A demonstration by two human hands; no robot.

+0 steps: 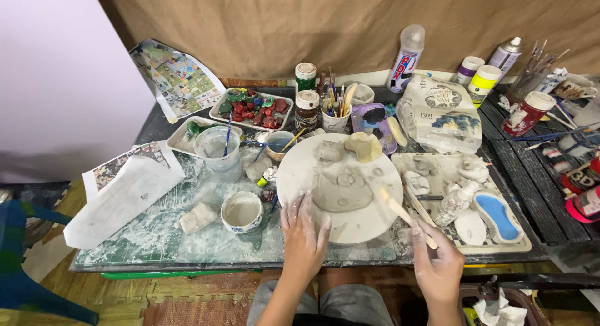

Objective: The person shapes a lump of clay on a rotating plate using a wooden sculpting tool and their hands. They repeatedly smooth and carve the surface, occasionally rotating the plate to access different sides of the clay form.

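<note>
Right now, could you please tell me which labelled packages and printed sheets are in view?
Spray can: back centre, white, printed label.
Plastic bag: right of centre, white, dark print.
Two jars: behind the round board, white lids.
Printed sheet: back left, colourful.
Red bottle: right, white cap.

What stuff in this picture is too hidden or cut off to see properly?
Head view:
- Left hand covers part of the round board edge.
- Right hand hides the wooden tool end.
- Paint bottles are cut off by the right edge.
- What is inside the small bowl is unclear.
</note>
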